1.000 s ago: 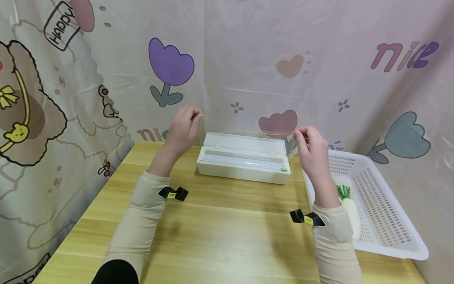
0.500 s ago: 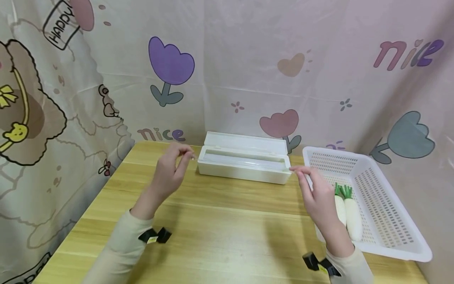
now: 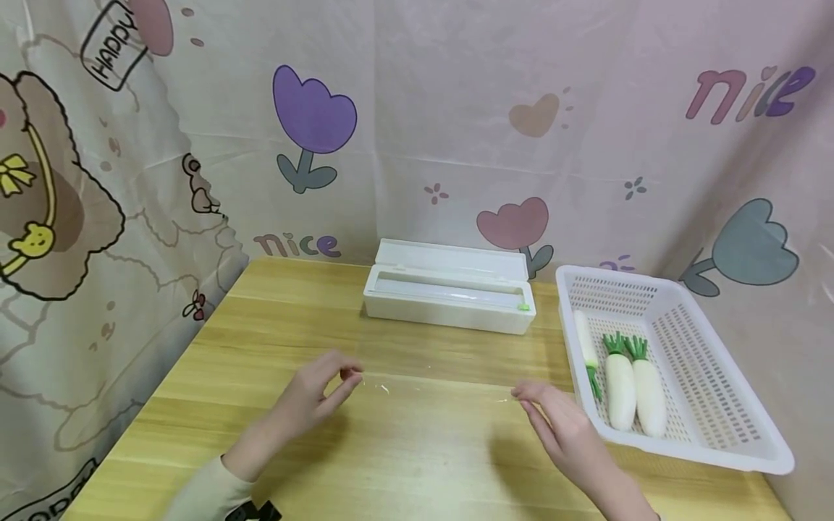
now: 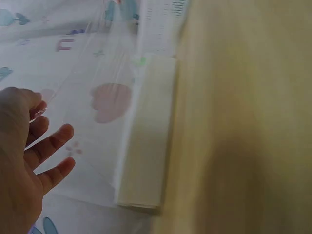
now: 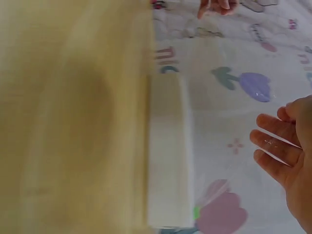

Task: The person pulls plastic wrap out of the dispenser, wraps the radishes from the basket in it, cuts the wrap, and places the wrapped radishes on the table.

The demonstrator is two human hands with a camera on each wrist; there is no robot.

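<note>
Film (image 3: 439,380) now stretches low in front of the white box (image 3: 449,316), since I have drawn both hands back from beside its ends; I judge the sheet is cut free. My left hand (image 3: 309,396) and right hand (image 3: 562,433) each pinch an edge between fingers. The box's lid (image 3: 452,258) stands raised, contents unclear; right of it, a basket (image 3: 706,405) holds three radishes (image 3: 620,391).
</note>
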